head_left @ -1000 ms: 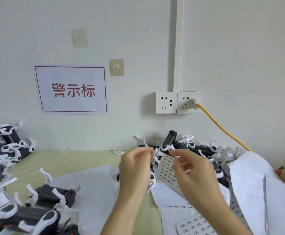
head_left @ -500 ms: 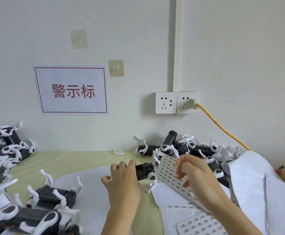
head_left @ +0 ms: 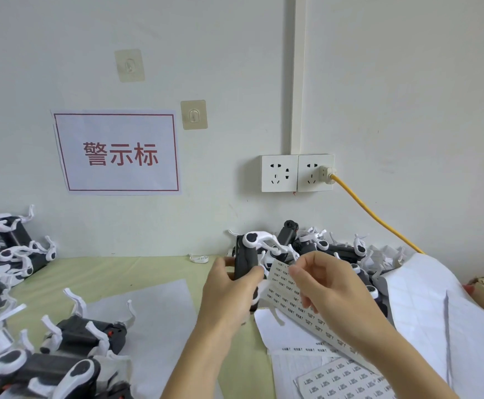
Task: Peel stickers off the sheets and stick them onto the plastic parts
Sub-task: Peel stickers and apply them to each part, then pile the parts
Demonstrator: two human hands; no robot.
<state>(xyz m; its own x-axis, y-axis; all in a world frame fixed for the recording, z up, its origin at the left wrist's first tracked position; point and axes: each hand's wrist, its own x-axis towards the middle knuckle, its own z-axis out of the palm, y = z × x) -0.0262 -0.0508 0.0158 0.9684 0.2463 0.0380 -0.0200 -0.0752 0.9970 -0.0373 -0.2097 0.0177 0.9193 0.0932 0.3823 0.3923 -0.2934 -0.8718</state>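
One plastic part [head_left: 245, 262] gripped by left hand [head_left: 229, 298]; right hand [head_left: 330, 286] fingers pinching, perhaps sticker.

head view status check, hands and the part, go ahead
Left hand grips black-and-white plastic part, held upright. Right hand fingers pinch at top of sticker sheet. Sticker not yet on part. Nothing blocking.

I see piles of plastic parts [head_left: 13, 254] left and at the back right [head_left: 336, 249] of the bench [head_left: 105, 272]; sticker sheets [head_left: 344, 378] lie front right, below the wall sockets [head_left: 298, 173].
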